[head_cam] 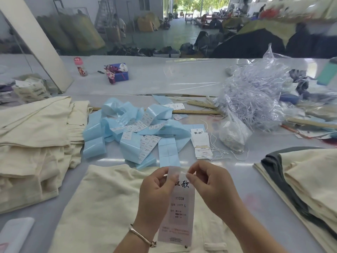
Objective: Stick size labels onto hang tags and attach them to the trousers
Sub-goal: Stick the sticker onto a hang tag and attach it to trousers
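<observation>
- Holding a white hang tag (179,207) upright over the cream trousers (102,203), both hands are pinching its top edge, the left hand (155,187) at the left corner and the right hand (207,187) at the right.
- The left hand's fingers are curling round the tag's upper left side; a metal bangle (141,235) is sitting on that wrist.
- The right hand's thumb and forefinger are closing on a thin white piece at the tag's top; whether it is a string cannot be told.
- The tag is showing a printed label reading "1103#" and "L" on its face.
- The trousers are lying flat on the worktop (237,189) directly beneath the hands, waistband towards the near edge.
- Blue label backing strips (127,128) with white size stickers are lying in a loose heap beyond the trousers.
- A banded stack of hang tags (201,143) is resting just right of the heap, with loose white strings (224,152) beside it.
- A folded cream pile (34,143) is sitting at the left, and a pile of cream and dark grey garments (300,183) at the right.
- A clear bag of plastic fasteners (255,95) is lying at the far right, near wooden rulers (197,111).
</observation>
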A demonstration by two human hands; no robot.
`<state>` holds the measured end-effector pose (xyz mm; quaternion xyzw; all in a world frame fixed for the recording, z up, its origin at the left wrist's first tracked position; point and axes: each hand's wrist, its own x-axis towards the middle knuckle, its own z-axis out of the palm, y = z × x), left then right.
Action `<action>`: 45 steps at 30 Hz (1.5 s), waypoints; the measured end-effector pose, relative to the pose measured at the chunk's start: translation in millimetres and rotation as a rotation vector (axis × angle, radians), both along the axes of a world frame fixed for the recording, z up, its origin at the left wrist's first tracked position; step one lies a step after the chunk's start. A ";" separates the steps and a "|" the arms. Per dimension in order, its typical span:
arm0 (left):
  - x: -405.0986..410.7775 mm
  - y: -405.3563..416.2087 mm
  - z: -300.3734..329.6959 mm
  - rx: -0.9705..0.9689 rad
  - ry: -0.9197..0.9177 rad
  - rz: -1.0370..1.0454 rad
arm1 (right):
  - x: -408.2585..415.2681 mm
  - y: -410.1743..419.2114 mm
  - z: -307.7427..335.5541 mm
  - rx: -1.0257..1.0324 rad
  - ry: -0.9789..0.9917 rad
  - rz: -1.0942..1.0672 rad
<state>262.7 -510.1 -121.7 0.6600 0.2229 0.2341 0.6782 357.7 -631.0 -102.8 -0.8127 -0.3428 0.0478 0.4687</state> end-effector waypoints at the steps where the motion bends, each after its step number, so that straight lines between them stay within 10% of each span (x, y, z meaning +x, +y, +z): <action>1: -3.0 -1.1 1.6 0.031 0.001 -0.002 | -5.7 0.5 2.4 -0.018 -0.042 -0.008; 14: -37.2 -7.0 14.2 0.266 -0.100 -0.005 | -51.2 7.4 17.5 -0.084 -0.262 -0.113; 27: -28.2 -7.4 18.0 -0.502 -0.149 -0.171 | -60.5 -14.5 18.2 -0.004 -0.214 -0.144; 34: -16.0 -19.0 15.3 -0.014 -0.084 -0.008 | -51.6 -37.0 19.1 0.128 -0.154 -0.289; 40: -2.6 -31.8 17.7 0.037 -0.118 -0.096 | -41.9 -48.4 19.6 0.312 0.478 -0.055; 45: 11.0 -46.1 9.9 0.038 -0.114 -0.165 | -28.5 -67.0 12.1 0.212 0.381 -0.153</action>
